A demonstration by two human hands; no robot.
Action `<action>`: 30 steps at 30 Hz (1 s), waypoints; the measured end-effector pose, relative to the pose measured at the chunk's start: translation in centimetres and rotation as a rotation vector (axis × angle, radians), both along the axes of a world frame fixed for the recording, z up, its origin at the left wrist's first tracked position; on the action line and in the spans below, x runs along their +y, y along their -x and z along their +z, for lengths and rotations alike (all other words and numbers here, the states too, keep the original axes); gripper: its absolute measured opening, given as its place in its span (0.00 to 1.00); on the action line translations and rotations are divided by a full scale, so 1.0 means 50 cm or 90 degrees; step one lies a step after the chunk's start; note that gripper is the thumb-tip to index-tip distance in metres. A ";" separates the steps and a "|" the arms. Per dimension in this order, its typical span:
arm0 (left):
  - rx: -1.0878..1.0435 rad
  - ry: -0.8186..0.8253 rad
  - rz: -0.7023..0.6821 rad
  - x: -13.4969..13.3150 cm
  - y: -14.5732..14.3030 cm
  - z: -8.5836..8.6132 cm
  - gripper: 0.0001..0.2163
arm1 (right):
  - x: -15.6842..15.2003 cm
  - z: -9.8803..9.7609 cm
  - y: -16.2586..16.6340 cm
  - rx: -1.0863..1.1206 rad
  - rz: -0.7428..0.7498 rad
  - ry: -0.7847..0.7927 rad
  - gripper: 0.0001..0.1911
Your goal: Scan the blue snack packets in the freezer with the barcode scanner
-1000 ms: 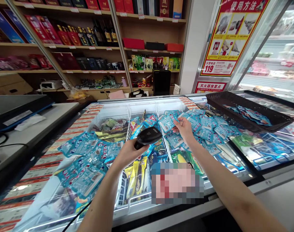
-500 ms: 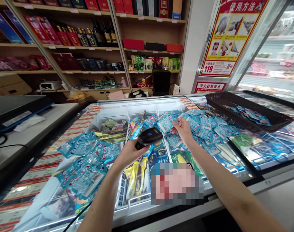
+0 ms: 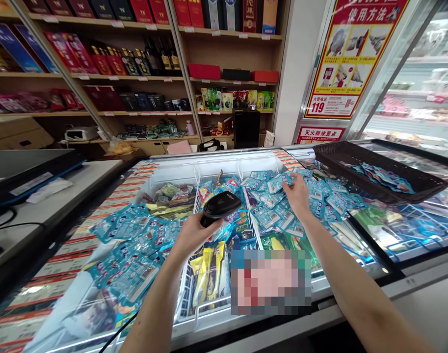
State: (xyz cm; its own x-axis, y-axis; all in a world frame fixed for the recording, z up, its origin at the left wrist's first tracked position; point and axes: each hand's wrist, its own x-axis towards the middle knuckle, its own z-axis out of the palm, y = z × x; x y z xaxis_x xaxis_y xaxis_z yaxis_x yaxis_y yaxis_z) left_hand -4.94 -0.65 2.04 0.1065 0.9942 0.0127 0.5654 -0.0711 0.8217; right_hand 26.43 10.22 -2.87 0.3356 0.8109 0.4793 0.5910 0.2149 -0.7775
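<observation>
My left hand [image 3: 194, 234] is wrapped round a black barcode scanner [image 3: 222, 205], its head pointing right over the chest freezer. My right hand [image 3: 298, 195] pinches the edge of a blue printed packet [image 3: 277, 184] at the upper part of the right-hand pile. Around and below it, more blue packets [image 3: 270, 215] lie overlapping, several with barcodes facing up. Another heap of similar blue packets [image 3: 133, 274] rests on the left side of the freezer, beside my left forearm. Yellow-wrapped goods [image 3: 208, 269] show in a white wire basket beneath the scanner.
A dark woven basket [image 3: 378, 171] holding several blue packets stands at the right. A blurred patch [image 3: 271, 283] covers the freezer's front edge. The scanner's cable [image 3: 117, 333] runs down at the lower left. Behind are stocked shelves [image 3: 135, 76]; a counter [image 3: 80, 181] is at the left.
My right hand has moved right, away from the scanner, and now pinches a packet farther right; I cannot tell whether it is the same one. The scanner has shifted slightly left.
</observation>
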 end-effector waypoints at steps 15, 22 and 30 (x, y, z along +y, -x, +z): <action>-0.016 0.000 0.018 -0.010 0.003 0.025 0.17 | -0.034 0.022 0.041 -0.418 -0.056 -0.020 0.20; -0.019 -0.016 0.092 -0.081 0.082 0.082 0.16 | -0.059 0.021 0.125 -0.499 0.139 0.015 0.24; -0.016 -0.049 0.210 -0.187 0.240 0.122 0.15 | -0.182 0.070 0.354 -0.536 0.541 -0.032 0.30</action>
